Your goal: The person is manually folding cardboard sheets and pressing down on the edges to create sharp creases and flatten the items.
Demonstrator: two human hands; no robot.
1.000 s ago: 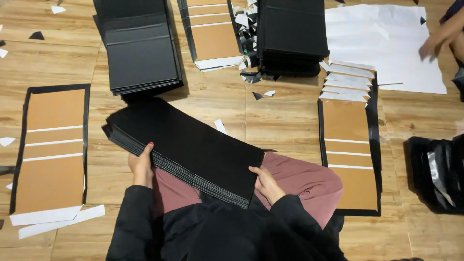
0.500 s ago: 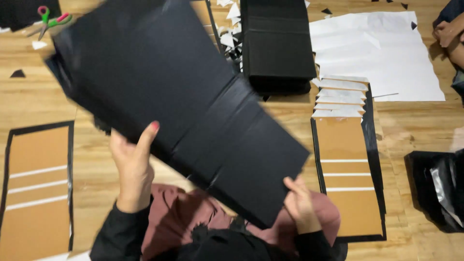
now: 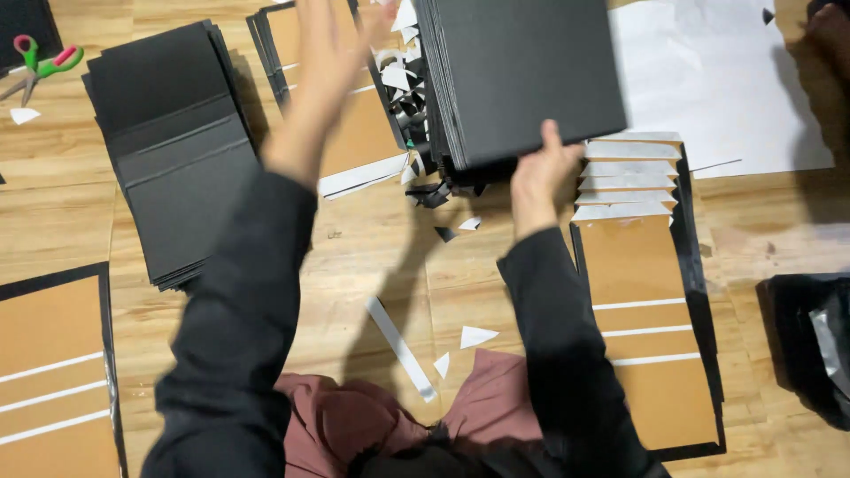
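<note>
Wooden plank floor (image 3: 53, 204), seen from above. Far left edge: brown cardboard panel (image 3: 49, 381) with a black border and thin white strips across it. Top left corner: scissors (image 3: 40, 66) with one green and one pink handle loop, a white paper scrap just below them. Next right: fanned stack of flat black covers (image 3: 177, 150), lying well apart from both hands.

Left hand (image 3: 323, 62) raised at top centre, motion-blurred, fingers look spread and empty; it hangs over a second brown black-edged panel (image 3: 363, 133) — contact unclear, likely none. Black sleeve runs down from it to the lower frame.

Centre: pile of black and white trimmings (image 3: 412, 106) beside the tall black stack (image 3: 522, 75), which sits at top centre-right on the floor. Right hand (image 3: 544, 168) rests at that stack's near lower edge, thumb up against its top sheet, other fingers hidden under the edge, so grip is partly unseen. White peeled strip (image 3: 398, 345) and small white triangles lie on the floor between the arms, above the maroon trouser knees (image 3: 354, 425).

Right: fanned white strips (image 3: 624, 177) on top of a long brown panel with black border (image 3: 660, 354). Large white sheet (image 3: 717, 88) behind. Black plastic bag (image 3: 810, 345) at the far right edge.
</note>
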